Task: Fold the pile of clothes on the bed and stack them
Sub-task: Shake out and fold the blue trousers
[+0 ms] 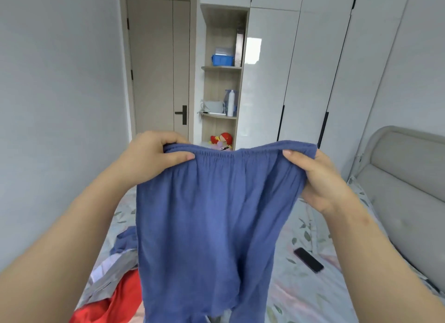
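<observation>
Blue trousers [207,226] with an elastic waistband hang in the air in front of me, above the bed [296,296]. My left hand [154,154] grips the waistband's left end, thumb on the front. My right hand [320,180] grips the right end of the waistband. The legs hang down past the frame's bottom edge. Below left on the bed lies the pile: a red garment [115,303], a pale grey-lilac one [110,272] and another blue piece [126,241], partly hidden behind the trousers.
A dark phone [308,260] lies on the leaf-print sheet at the right. The padded headboard [407,190] is at far right. Beyond the bed are a closed door [159,65], open shelves [222,82] with small items and white wardrobe doors [301,70].
</observation>
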`<state>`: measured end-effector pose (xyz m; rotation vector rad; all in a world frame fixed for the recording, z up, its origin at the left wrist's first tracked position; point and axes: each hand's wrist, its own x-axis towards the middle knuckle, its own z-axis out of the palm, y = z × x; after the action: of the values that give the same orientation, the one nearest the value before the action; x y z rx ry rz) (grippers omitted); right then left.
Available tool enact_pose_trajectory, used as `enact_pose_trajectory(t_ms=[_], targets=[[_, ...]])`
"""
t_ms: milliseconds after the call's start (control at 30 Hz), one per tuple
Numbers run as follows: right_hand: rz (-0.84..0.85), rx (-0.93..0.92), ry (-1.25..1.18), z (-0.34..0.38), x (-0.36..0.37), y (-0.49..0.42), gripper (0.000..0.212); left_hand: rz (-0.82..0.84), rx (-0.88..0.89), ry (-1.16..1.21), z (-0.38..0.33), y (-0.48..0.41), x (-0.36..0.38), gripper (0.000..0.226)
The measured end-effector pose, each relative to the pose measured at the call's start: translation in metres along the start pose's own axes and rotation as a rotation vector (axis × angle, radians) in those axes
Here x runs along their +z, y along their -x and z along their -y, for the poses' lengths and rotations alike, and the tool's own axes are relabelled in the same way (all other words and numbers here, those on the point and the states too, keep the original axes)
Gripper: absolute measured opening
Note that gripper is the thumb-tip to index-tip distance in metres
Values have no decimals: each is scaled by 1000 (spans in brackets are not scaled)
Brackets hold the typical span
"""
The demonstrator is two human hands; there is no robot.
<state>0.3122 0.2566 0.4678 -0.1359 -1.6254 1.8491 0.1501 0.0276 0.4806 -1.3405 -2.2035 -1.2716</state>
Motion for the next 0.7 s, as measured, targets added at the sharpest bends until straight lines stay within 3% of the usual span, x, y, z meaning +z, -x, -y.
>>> enact_pose_trajectory(t_ms=[67,133,167,267,367,467,567,700], targets=[[125,83,-124,0,-10,4,20,48,44,25,-3,7,-8,22],[234,127,-201,-3,-17,10,26,95,17,181,-3,13,-13,25],[258,148,-231,-7,-22,10,39,142,-32,282,1,13,-15,23],[185,275,-185,-21,-30,9,61,288,-254,431,22,15,-8,20],[37,448,-110,-48,-39,11,40,289,-481,453,50,23,13,20],[-124,509,-13,-79,-47,16,22,174,-743,689,71,37,47,3],[-305,470,137,-106,-43,26,14,53,-972,799,81,57,93,9],[-354,285,399,-131,-15,50,18,-30,-990,709,66,83,149,14]])
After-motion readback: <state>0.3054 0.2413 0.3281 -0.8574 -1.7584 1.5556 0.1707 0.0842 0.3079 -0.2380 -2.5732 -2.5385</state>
